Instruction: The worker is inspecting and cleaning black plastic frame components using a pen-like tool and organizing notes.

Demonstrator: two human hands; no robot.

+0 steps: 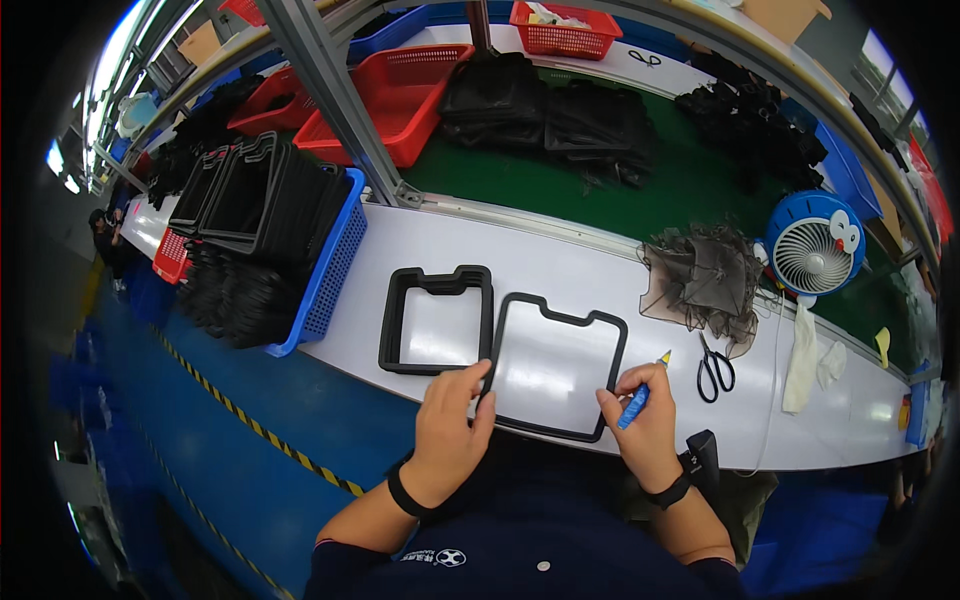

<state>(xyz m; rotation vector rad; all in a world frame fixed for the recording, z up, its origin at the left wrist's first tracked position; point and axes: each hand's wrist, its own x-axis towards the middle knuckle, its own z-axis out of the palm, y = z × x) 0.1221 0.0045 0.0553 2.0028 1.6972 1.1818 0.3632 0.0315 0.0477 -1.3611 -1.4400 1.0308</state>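
Pinching a black frame (568, 318), the left hand (450, 425) is almost closed; the right hand (648, 420) curls round a blue pen (632, 408).

Person's left hand (452, 430): fingers bent, thumb below forefinger. Right hand (650, 420), well apart: curled inward. Forearms (368, 518) slant in behind both.

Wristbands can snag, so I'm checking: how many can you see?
2: one black wristband behind the left hand, another behind the right hand. The distant person is too small to check.
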